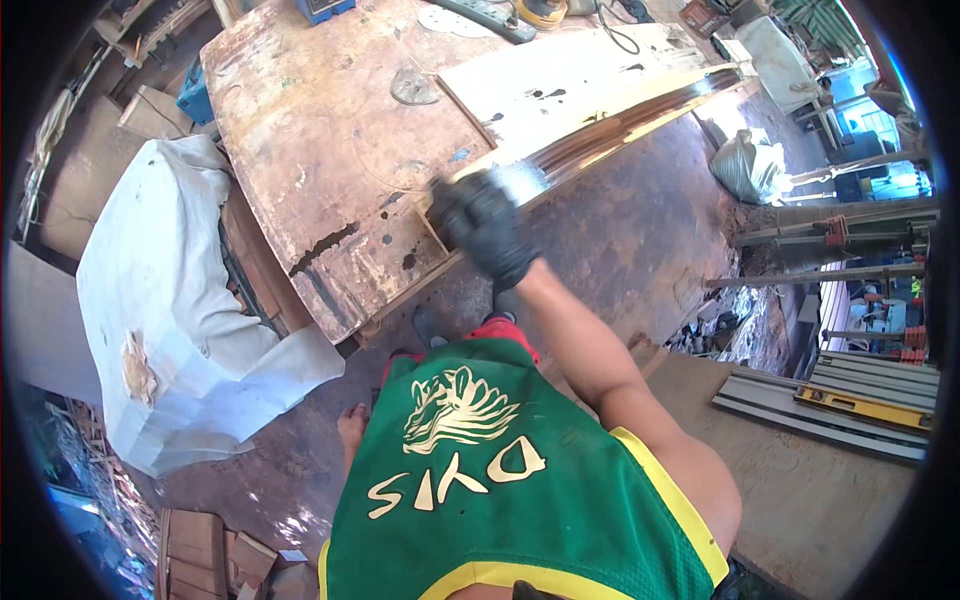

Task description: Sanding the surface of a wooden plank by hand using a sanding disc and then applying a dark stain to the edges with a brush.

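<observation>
My right hand [480, 228], in a black glove, is at the near end of a long wooden strip [625, 125] on the table's right side. Its fingers are curled and slightly blurred; what they hold, if anything, is hidden. Much of the strip is glossy dark brown, with pale wood along its edges and a bright glare beside the glove. My left hand [353, 424] is bare and hangs low beside my green jersey, which covers part of it. It is away from the table, and its fingers are too small and hidden to read.
The worn brown worktable [310, 130] carries a grey flat piece [414, 88] and tools at its far edge. To its left, a white sheet [170, 290] drapes over a stack. A yellow level [860, 408] lies on metal bars at right. A white sack [748, 167] sits beyond the strip.
</observation>
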`<state>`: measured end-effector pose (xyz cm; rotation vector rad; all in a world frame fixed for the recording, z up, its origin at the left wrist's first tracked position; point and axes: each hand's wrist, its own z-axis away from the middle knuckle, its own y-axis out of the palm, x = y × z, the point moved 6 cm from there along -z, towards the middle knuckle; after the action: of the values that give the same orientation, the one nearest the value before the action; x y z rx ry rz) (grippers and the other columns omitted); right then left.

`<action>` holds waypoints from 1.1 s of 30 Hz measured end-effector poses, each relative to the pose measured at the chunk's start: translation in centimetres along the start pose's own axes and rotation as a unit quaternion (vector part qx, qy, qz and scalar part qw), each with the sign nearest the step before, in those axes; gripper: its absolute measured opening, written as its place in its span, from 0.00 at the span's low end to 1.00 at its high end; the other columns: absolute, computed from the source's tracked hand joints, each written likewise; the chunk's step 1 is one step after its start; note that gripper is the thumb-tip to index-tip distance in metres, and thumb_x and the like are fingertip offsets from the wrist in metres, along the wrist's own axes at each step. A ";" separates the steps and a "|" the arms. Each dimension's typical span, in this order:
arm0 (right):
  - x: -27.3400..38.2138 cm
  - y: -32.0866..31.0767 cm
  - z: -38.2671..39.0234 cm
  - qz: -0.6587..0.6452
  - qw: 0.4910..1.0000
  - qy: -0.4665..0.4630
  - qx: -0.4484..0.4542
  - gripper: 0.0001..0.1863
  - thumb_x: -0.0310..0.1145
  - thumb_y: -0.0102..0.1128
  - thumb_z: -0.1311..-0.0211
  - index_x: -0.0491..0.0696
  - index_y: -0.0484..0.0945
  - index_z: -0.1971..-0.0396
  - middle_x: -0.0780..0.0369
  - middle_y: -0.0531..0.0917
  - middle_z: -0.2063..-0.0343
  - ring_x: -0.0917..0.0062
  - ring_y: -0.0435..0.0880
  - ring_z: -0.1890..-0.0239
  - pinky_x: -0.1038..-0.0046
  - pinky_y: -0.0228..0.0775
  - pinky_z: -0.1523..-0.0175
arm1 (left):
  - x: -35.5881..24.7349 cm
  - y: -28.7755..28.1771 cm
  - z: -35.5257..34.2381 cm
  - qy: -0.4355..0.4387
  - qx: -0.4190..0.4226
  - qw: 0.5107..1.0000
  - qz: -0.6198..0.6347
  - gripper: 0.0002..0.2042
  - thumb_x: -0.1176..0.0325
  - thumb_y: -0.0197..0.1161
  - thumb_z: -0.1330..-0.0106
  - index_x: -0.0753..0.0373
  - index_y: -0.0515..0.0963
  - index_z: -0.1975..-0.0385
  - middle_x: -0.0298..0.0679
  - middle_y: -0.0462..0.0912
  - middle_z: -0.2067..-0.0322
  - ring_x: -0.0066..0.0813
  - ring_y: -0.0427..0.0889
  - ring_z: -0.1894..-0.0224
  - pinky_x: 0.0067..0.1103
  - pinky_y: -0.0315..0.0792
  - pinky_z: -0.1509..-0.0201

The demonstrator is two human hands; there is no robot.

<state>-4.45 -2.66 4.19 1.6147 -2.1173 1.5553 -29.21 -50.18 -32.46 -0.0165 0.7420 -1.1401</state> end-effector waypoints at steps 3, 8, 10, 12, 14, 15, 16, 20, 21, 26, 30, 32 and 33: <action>-6.3 -4.1 -2.2 0.087 0.987 0.132 -0.031 0.12 0.37 0.56 0.31 0.43 0.81 0.61 0.48 0.83 0.67 0.52 0.82 0.62 0.53 0.76 0.53 | -4.0 -0.3 1.8 0.008 -0.019 0.999 0.033 0.24 0.61 0.68 0.31 0.73 0.76 0.42 0.42 0.86 0.65 0.27 0.83 0.69 0.24 0.75 0.68; -6.0 0.5 -3.2 0.327 0.938 0.073 0.091 0.09 0.31 0.53 0.39 0.44 0.79 0.63 0.48 0.83 0.69 0.57 0.85 0.64 0.56 0.78 0.60 | -0.8 -0.7 0.0 0.015 -0.024 1.000 0.003 0.23 0.61 0.68 0.31 0.73 0.78 0.45 0.43 0.87 0.66 0.28 0.83 0.69 0.25 0.76 0.67; -1.6 5.1 -2.5 0.206 0.972 -0.008 0.115 0.12 0.29 0.56 0.39 0.46 0.81 0.56 0.47 0.82 0.69 0.53 0.83 0.67 0.54 0.76 0.64 | 1.9 -0.1 -1.9 0.046 -0.014 0.998 -0.034 0.20 0.60 0.68 0.31 0.74 0.82 0.50 0.48 0.88 0.64 0.32 0.86 0.63 0.28 0.79 0.58; 2.5 8.3 -1.8 0.113 0.981 -0.077 0.136 0.12 0.31 0.60 0.38 0.47 0.82 0.56 0.49 0.82 0.68 0.54 0.82 0.67 0.53 0.75 0.63 | 4.5 -0.7 -2.6 0.015 -0.022 0.996 -0.087 0.21 0.60 0.67 0.31 0.74 0.82 0.50 0.49 0.88 0.63 0.34 0.86 0.62 0.29 0.79 0.56; 4.1 7.9 -1.7 0.046 0.994 -0.077 0.069 0.11 0.30 0.60 0.41 0.46 0.81 0.58 0.51 0.81 0.68 0.55 0.82 0.66 0.53 0.74 0.63 | 5.0 -1.0 -2.9 -0.013 -0.032 0.990 -0.135 0.21 0.60 0.66 0.31 0.74 0.82 0.50 0.51 0.89 0.62 0.36 0.87 0.61 0.30 0.79 0.55; 4.5 7.0 -1.7 -0.014 0.995 -0.097 0.033 0.10 0.29 0.60 0.43 0.45 0.80 0.61 0.53 0.81 0.69 0.57 0.82 0.64 0.53 0.72 0.63 | 4.3 -0.9 -2.8 -0.003 -0.026 0.994 -0.102 0.21 0.61 0.66 0.31 0.74 0.82 0.49 0.51 0.89 0.61 0.37 0.87 0.61 0.30 0.79 0.55; 3.9 6.3 -2.0 -0.009 0.997 -0.067 0.038 0.10 0.29 0.60 0.43 0.45 0.80 0.61 0.53 0.81 0.69 0.57 0.82 0.64 0.53 0.72 0.63 | 3.3 -0.9 -2.5 0.004 -0.018 0.997 -0.070 0.21 0.61 0.66 0.31 0.74 0.82 0.49 0.52 0.89 0.61 0.38 0.87 0.61 0.31 0.79 0.55; -1.1 2.7 -3.0 0.120 0.990 -0.008 0.078 0.10 0.35 0.60 0.34 0.51 0.84 0.57 0.54 0.84 0.66 0.57 0.83 0.62 0.55 0.71 0.61 | -2.3 0.1 -0.7 0.031 0.023 0.999 0.021 0.21 0.61 0.65 0.30 0.74 0.81 0.47 0.53 0.88 0.60 0.41 0.87 0.60 0.33 0.79 0.54; -2.7 1.6 -3.3 0.162 0.984 0.004 0.072 0.10 0.36 0.60 0.34 0.52 0.85 0.57 0.55 0.84 0.65 0.57 0.83 0.62 0.54 0.72 0.60 | -3.2 0.0 -0.4 0.017 0.006 0.999 0.029 0.21 0.62 0.64 0.30 0.74 0.81 0.47 0.54 0.88 0.58 0.42 0.87 0.59 0.33 0.79 0.54; -14.1 -7.2 -5.2 0.301 0.946 0.109 -0.042 0.09 0.34 0.53 0.36 0.48 0.81 0.65 0.53 0.86 0.69 0.58 0.85 0.62 0.52 0.77 0.58 | -6.2 0.2 -0.5 0.050 -0.015 0.999 -0.013 0.18 0.64 0.62 0.29 0.75 0.81 0.49 0.54 0.88 0.57 0.42 0.86 0.57 0.32 0.78 0.52; -17.5 -8.2 -5.5 0.288 0.930 0.226 -0.029 0.10 0.32 0.52 0.34 0.46 0.82 0.64 0.51 0.86 0.68 0.59 0.86 0.62 0.56 0.78 0.57 | -5.3 0.2 -0.9 0.089 -0.013 0.996 -0.012 0.18 0.64 0.64 0.29 0.76 0.81 0.50 0.51 0.87 0.59 0.37 0.85 0.57 0.30 0.77 0.52; -13.8 -4.6 -5.5 0.331 0.932 0.143 0.031 0.10 0.31 0.54 0.37 0.43 0.82 0.63 0.49 0.85 0.67 0.60 0.86 0.63 0.59 0.77 0.59 | -4.3 0.4 -1.1 0.083 -0.007 0.996 0.035 0.19 0.64 0.64 0.29 0.76 0.81 0.50 0.50 0.87 0.60 0.36 0.84 0.58 0.30 0.77 0.53; -11.1 -1.9 -4.8 0.341 0.932 0.113 0.057 0.10 0.31 0.55 0.39 0.44 0.82 0.63 0.51 0.85 0.68 0.60 0.85 0.65 0.60 0.75 0.61 | -4.0 0.6 -1.1 0.080 -0.003 0.996 0.035 0.19 0.64 0.64 0.29 0.76 0.80 0.50 0.50 0.87 0.60 0.36 0.84 0.58 0.30 0.77 0.53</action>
<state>-0.41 8.54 1.50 0.6650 -2.6347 1.9364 -30.16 -46.26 -31.44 0.0965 0.8823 -1.0812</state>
